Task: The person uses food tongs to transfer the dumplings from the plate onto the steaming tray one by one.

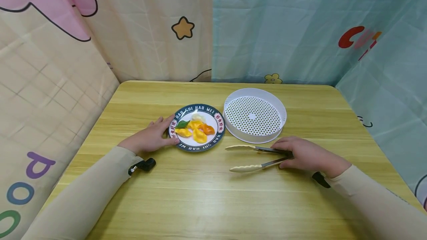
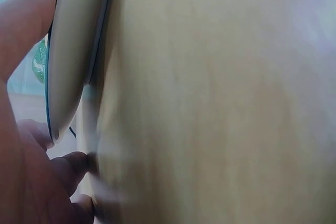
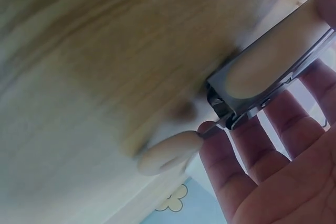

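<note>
On my left, the left hand holds the plate by its left rim, thumb toward the near side; the wrist view is dim, so I can't be sure how far the fingers reach under it. Yellow and orange dumplings lie on the plate, left of centre on the table. My right hand grasps the tongs, tips spread and pointing left, near the white strainer standing just right of the plate.

free room across near table, tongs before sieve — plate just left
</note>
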Action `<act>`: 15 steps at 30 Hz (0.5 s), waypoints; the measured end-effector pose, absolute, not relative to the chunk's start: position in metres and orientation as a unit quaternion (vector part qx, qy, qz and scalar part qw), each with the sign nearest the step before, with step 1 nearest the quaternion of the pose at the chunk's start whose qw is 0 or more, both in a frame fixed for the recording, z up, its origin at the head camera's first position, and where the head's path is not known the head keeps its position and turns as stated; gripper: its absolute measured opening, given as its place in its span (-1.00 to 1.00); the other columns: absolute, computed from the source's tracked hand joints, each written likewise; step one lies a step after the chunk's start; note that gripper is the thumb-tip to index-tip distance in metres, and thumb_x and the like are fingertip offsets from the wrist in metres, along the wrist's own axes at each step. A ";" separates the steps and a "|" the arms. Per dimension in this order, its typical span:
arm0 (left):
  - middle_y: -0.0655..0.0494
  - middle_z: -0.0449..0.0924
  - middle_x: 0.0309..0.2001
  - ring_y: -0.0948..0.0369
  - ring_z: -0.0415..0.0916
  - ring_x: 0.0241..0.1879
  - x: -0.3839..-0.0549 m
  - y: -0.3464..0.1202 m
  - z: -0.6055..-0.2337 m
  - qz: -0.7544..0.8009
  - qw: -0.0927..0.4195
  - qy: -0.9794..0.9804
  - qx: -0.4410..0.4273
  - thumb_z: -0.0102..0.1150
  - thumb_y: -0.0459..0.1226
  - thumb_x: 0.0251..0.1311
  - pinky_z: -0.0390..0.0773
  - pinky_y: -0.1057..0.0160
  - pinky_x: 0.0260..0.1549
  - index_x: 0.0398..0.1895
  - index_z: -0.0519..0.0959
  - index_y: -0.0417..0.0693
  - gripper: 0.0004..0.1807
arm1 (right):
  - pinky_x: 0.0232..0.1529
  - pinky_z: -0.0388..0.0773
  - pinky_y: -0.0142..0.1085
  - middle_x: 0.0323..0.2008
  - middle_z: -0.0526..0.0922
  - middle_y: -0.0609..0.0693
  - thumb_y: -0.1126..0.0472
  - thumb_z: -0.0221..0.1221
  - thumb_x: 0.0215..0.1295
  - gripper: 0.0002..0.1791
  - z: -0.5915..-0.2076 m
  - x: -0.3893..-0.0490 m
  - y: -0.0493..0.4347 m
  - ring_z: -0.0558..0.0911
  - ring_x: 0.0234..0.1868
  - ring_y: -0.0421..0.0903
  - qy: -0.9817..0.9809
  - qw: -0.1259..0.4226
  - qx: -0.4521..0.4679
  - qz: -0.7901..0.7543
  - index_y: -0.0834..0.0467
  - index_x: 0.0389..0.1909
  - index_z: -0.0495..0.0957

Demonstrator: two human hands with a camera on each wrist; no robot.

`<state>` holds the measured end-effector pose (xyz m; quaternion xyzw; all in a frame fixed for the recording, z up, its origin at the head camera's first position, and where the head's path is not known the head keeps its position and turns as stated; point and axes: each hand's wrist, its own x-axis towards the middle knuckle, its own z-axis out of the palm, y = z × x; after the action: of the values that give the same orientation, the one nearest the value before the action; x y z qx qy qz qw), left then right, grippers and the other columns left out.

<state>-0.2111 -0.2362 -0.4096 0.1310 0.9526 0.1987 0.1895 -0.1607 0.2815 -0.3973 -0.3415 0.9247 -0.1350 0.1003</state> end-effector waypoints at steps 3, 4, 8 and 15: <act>-0.28 -0.20 0.71 -0.48 -0.33 0.63 -0.211 -0.237 -0.409 0.199 0.191 0.952 0.132 0.09 0.49 0.24 -0.14 -0.61 0.44 0.76 -0.24 0.18 0.24 | 0.23 0.62 0.11 0.17 0.71 -0.02 0.03 0.50 0.25 -0.44 -0.398 -0.161 0.281 0.65 0.21 0.09 0.926 0.100 -0.340 -0.132 0.07 0.25 0.66; -0.27 -0.20 0.72 -0.48 -0.33 0.63 -0.211 -0.237 -0.409 0.199 0.192 0.952 0.132 0.09 0.49 0.24 -0.14 -0.61 0.45 0.76 -0.24 0.19 0.24 | 0.22 0.62 0.09 0.16 0.71 -0.03 0.02 0.49 0.26 -0.45 -0.398 -0.161 0.281 0.66 0.20 0.07 0.926 0.100 -0.340 -0.133 0.08 0.25 0.66; -0.27 -0.19 0.72 -0.48 -0.33 0.63 -0.212 -0.238 -0.410 0.199 0.194 0.952 0.133 0.09 0.50 0.23 -0.13 -0.61 0.45 0.76 -0.25 0.19 0.25 | 0.11 0.66 -0.04 0.02 0.72 -0.14 0.02 0.47 0.29 -0.49 -0.397 -0.161 0.281 0.67 0.03 -0.11 0.923 0.095 -0.339 -0.153 0.10 0.21 0.66; -0.25 -0.20 0.72 -0.45 -0.34 0.64 -0.211 -0.236 -0.408 0.202 0.194 0.951 0.134 0.11 0.48 0.24 -0.14 -0.60 0.45 0.76 -0.24 0.18 0.24 | 0.05 0.67 -0.16 0.00 0.73 -0.18 0.02 0.43 0.34 -0.50 -0.396 -0.159 0.279 0.65 -0.03 -0.23 0.913 0.086 -0.347 -0.197 0.11 0.24 0.64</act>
<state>-0.2115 -0.2360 -0.4083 0.1343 0.9505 0.2019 0.1942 -0.1590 0.2790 -0.3962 -0.3467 0.9131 -0.1965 0.0864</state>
